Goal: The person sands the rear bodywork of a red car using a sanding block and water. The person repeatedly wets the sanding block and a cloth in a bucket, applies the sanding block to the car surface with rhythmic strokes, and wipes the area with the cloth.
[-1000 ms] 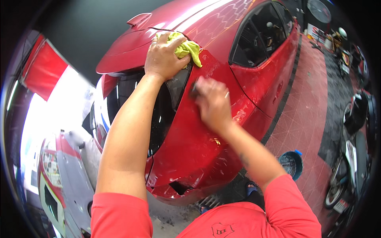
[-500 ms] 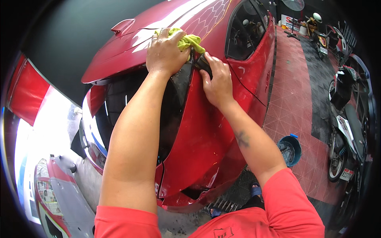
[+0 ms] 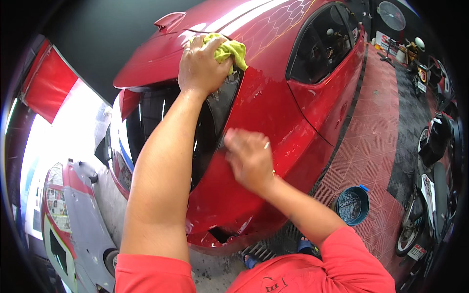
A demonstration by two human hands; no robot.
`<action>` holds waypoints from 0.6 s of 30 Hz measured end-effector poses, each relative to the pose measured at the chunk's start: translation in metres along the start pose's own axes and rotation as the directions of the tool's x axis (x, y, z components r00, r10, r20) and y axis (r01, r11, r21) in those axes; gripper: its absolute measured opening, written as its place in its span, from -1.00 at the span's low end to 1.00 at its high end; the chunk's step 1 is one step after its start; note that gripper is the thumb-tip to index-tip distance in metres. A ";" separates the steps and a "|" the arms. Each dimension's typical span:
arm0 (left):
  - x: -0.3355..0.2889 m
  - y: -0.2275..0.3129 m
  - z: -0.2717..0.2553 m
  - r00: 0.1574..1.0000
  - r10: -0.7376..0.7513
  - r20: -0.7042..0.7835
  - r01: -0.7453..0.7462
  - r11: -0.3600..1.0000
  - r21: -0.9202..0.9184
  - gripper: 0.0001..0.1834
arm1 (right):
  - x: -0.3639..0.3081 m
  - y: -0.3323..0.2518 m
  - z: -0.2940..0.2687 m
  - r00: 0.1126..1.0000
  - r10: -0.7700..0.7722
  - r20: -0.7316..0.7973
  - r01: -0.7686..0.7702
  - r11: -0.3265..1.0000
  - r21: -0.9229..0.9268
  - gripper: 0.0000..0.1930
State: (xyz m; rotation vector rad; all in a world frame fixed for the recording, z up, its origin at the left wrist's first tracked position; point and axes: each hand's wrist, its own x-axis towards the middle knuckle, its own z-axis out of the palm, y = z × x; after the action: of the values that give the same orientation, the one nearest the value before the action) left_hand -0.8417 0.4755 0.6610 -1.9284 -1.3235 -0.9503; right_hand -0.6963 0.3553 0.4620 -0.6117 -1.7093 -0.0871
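Note:
My left hand (image 3: 201,66) is closed on a crumpled yellow-green cloth (image 3: 225,49), pressing it against the rear roof corner of a red car (image 3: 264,107). Lower down, beside the dark rear window (image 3: 205,132), my right hand (image 3: 250,160) is over the rear side panel. It is smeared by motion, with the fingers curled. Only a dark edge of the block (image 3: 223,146) shows by the fingertips; the rest is hidden under them. The red panel looks wet, with glossy streaks and patches.
A dark teal bucket (image 3: 352,205) with water in it stands on the red and black floor tiles, right of the car. Motorcycles (image 3: 425,195) line the right side. Another car body (image 3: 80,219), grey with papered windows, is at lower left. A fan (image 3: 392,16) stands far right.
My right hand has moved down and left from the roof pillar, along the rear window's edge, taking the dark block along. My left hand stays on the cloth; the view has shifted slightly.

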 end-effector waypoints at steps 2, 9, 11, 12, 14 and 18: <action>0.001 -0.006 -0.003 1.000 0.009 -0.006 -0.008 0.999 0.041 -0.49 | -0.005 -0.009 -0.009 0.987 -0.139 0.076 0.136 0.989 0.053 -0.35; 0.009 0.006 -0.004 0.999 0.006 0.037 -0.009 0.998 0.066 -0.50 | 0.061 0.064 -0.011 0.973 0.136 -0.188 -0.146 0.988 -0.044 -0.49; 0.007 0.012 -0.008 0.999 0.005 0.050 -0.003 0.999 -0.033 -0.58 | -0.003 0.008 -0.007 1.000 -0.004 -0.002 0.004 0.998 0.065 -0.43; 0.009 0.015 -0.007 1.000 0.019 0.020 -0.019 0.999 -0.037 -0.59 | -0.035 -0.015 -0.006 0.991 -0.041 0.128 0.033 0.997 0.063 -0.42; 0.006 0.006 -0.007 0.998 0.064 -0.012 -0.064 0.998 -0.018 -0.61 | -0.014 -0.002 -0.007 0.981 -0.157 0.109 0.157 0.988 0.017 -0.45; 0.006 0.007 -0.007 0.995 0.102 -0.005 -0.102 0.994 -0.040 -0.61 | 0.029 0.034 -0.018 0.991 0.036 -0.127 -0.044 0.997 -0.067 -0.42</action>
State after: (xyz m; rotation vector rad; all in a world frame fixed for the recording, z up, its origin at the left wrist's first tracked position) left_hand -0.8356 0.4706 0.6696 -2.0040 -1.2007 -0.9352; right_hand -0.6679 0.3880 0.4845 -0.6778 -1.5769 -0.1540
